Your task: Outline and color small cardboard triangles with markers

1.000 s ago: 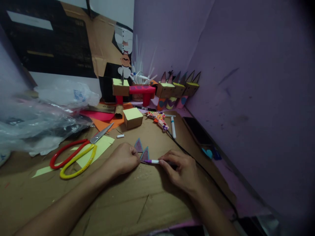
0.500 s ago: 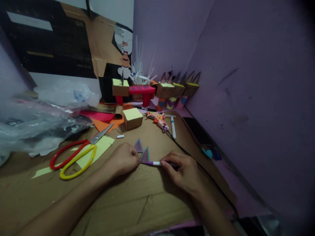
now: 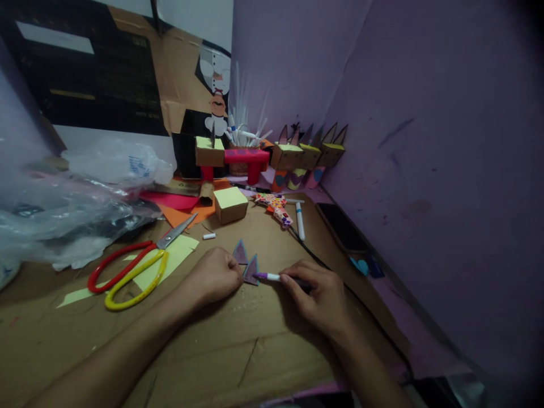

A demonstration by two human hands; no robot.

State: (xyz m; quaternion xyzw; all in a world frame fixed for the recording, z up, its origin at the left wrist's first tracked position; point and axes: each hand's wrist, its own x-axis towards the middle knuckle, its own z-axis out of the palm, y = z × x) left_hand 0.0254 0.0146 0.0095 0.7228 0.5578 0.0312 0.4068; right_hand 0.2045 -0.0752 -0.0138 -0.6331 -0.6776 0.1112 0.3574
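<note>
Two small purple triangles with blue edges lie on the cardboard sheet [image 3: 212,345]. My left hand [image 3: 221,276] is closed, its fingertips pinching the lower left corner of the nearer triangle [image 3: 251,271]. The farther triangle [image 3: 240,252] rests just beyond it, at the fingertips' upper right. In my right hand [image 3: 312,286] is a purple marker [image 3: 272,277], held like a pen, its tip touching the nearer triangle's right side. A small cardboard box with a yellow top [image 3: 230,205] sits farther back.
Red and yellow scissors [image 3: 148,253] lie on yellow paper at left, beside plastic bags [image 3: 85,198]. A patterned glue gun [image 3: 278,209] with a black cord, a white marker [image 3: 300,221] and a phone [image 3: 340,226] are at right. Cardboard figures [image 3: 287,157] stand behind.
The marker tip has moved up slightly, from the nearer triangle's bottom edge to its right side. My left hand stays in place.
</note>
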